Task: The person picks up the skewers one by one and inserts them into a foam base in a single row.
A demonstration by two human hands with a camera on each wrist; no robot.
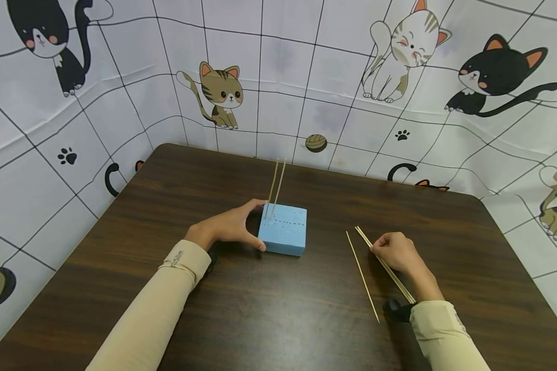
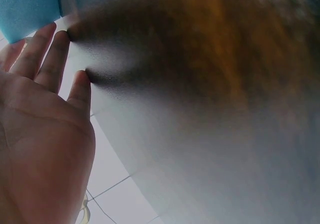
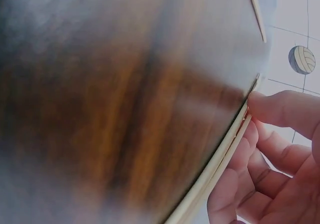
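Observation:
A light blue foam block [image 1: 283, 238] with a row of small holes in its top sits on the table. Two thin wooden skewers [image 1: 279, 185] stand upright in its left part. My left hand [image 1: 229, 225] holds the block at its left side, thumb at the near corner and a finger at the far corner. In the left wrist view, part of the block [image 2: 27, 8] shows beyond the fingers. My right hand [image 1: 396, 252] pinches at a small bundle of skewers [image 1: 394, 278] lying on the table. The right wrist view shows thumb and fingertips on these skewers [image 3: 212, 171]; how many are gripped cannot be told.
A single skewer [image 1: 363, 278] lies on the dark wooden table [image 1: 278, 319] between the block and the bundle. Behind and left of the table hangs a white gridded cloth [image 1: 283, 67] printed with cats. Dark wrist straps [image 1: 397, 310] sit at the sleeve cuffs.

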